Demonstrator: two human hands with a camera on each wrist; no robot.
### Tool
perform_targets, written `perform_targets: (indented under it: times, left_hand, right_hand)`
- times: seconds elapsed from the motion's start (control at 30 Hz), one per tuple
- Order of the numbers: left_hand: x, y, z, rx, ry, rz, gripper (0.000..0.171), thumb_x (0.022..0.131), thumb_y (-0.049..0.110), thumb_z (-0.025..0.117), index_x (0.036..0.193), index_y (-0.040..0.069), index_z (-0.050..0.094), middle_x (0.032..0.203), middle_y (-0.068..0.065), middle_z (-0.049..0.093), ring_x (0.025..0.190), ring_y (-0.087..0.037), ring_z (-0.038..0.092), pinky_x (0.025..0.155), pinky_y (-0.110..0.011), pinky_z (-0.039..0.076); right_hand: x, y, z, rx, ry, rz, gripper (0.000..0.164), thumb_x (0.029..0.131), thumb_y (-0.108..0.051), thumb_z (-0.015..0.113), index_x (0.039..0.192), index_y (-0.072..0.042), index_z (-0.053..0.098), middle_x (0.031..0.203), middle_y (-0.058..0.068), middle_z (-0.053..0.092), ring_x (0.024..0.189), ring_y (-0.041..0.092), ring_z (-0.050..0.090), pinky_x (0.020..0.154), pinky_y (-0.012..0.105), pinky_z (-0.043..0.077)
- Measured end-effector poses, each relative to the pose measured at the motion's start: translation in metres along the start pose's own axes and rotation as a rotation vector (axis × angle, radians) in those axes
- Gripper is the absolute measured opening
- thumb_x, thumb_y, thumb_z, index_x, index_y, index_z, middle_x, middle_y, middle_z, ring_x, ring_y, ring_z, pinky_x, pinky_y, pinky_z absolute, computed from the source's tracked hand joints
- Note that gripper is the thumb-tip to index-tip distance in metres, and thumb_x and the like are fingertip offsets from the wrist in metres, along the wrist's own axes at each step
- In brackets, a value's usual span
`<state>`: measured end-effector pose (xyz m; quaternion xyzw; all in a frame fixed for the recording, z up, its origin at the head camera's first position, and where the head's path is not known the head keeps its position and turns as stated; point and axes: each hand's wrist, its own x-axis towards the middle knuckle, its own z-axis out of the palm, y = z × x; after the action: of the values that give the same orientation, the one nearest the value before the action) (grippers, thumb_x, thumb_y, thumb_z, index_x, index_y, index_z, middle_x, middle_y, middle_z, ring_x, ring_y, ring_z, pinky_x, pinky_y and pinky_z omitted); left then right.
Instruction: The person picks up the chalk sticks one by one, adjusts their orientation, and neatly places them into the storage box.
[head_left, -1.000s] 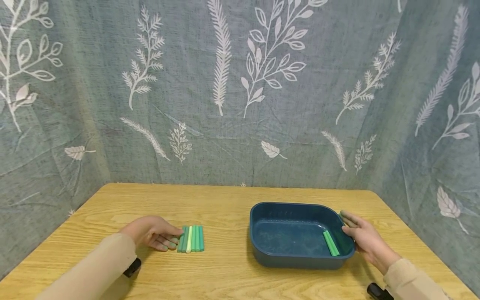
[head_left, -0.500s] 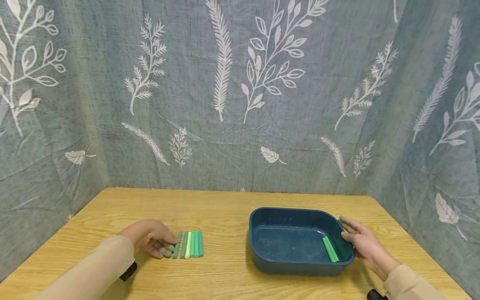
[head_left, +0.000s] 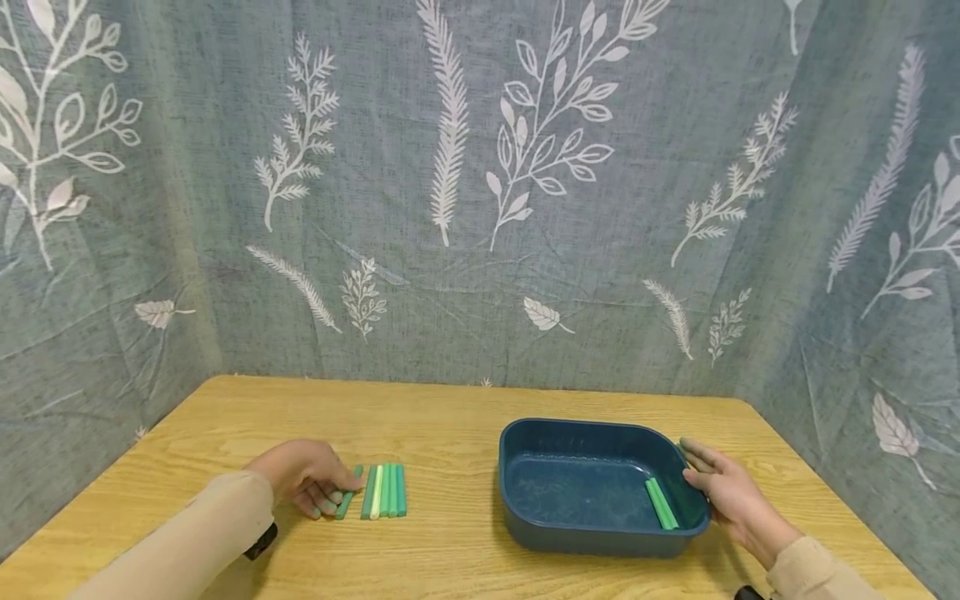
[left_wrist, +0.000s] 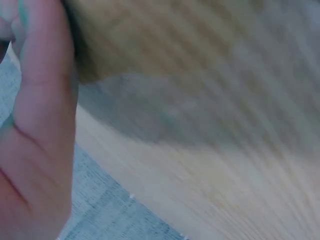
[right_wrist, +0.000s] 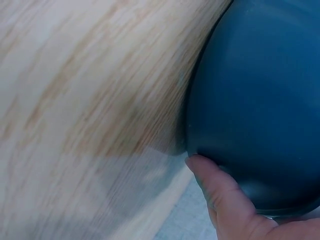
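Observation:
In the head view, my left hand [head_left: 311, 481] pinches a dark green chalk-like stick [head_left: 347, 501] at the left of a short row. Beside it lie several similar sticks [head_left: 392, 490] in greens, one of them pale yellow-green. My right hand [head_left: 731, 487] grips the right end of a dark blue plastic basin [head_left: 585, 542], thumb over its rim. Inside the basin, two light green sticks [head_left: 661, 503] lie near that end. Green smudges mark the fingertips. The right wrist view shows the thumb [right_wrist: 220, 187] against the basin's wall; the left wrist view does not show the stick clearly.
A light wooden table [head_left: 450, 442] carries everything. Blue-grey curtains [head_left: 420, 300] with white leaf prints stand behind it and along both sides. A stretch of bare wood lies between the row of sticks and the basin.
My left hand has moved slightly left, drawing the dark green stick away from the row and leaving a gap. My right hand keeps its grip on the basin. The head view has shifted slightly.

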<state>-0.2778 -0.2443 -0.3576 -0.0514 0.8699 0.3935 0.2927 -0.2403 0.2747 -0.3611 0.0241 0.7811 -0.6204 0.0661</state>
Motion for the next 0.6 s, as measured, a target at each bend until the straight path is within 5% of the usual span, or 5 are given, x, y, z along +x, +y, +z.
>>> perform_targets:
  times: [0.17, 0.4, 0.47, 0.6]
  left_hand:
    - [-0.0024, 0.0011, -0.0049, 0.011, -0.017, -0.012, 0.021, 0.098, 0.020, 0.061, 0.081, 0.008, 0.064, 0.066, 0.000, 0.056, 0.059, -0.011, 0.055, 0.064, -0.027, 0.053]
    - [-0.0059, 0.0078, 0.0002, 0.039, 0.091, -0.014, 0.023, 0.092, 0.026, 0.070, 0.086, 0.004, 0.067, 0.059, 0.003, 0.053, 0.052, -0.009, 0.052, 0.053, -0.022, 0.043]
    - [-0.0062, 0.0083, 0.0015, 0.038, 0.113, -0.012, 0.031, 0.092, 0.023, 0.070, 0.105, -0.004, 0.064, 0.057, 0.003, 0.052, 0.051, -0.009, 0.052, 0.052, -0.022, 0.042]
    - [-0.0077, 0.0042, 0.0031, 0.026, 0.134, 0.001, 0.021, 0.094, 0.016, 0.065, 0.100, -0.004, 0.067, 0.054, 0.004, 0.049, 0.049, -0.008, 0.053, 0.050, -0.021, 0.043]
  right_hand:
    - [0.0007, -0.0020, -0.0003, -0.003, -0.001, -0.010, 0.059, 0.104, 0.000, 0.035, 0.153, 0.005, 0.004, 0.155, 0.032, 0.002, 0.138, 0.048, 0.019, 0.084, 0.032, 0.055]
    - [0.0007, -0.0023, -0.0017, 0.002, 0.006, -0.020, 0.058, 0.104, 0.001, 0.035, 0.153, 0.006, 0.004, 0.155, 0.032, 0.002, 0.138, 0.047, 0.019, 0.083, 0.030, 0.054]
    - [0.0003, -0.0010, -0.0015, 0.008, 0.008, -0.019, 0.058, 0.103, 0.002, 0.035, 0.152, 0.007, 0.005, 0.155, 0.031, 0.003, 0.139, 0.047, 0.017, 0.084, 0.029, 0.054]
    - [0.0001, 0.0027, 0.0011, 0.015, 0.019, -0.021, 0.058, 0.103, 0.002, 0.036, 0.152, 0.008, 0.006, 0.154, 0.032, 0.004, 0.139, 0.048, 0.016, 0.084, 0.029, 0.053]
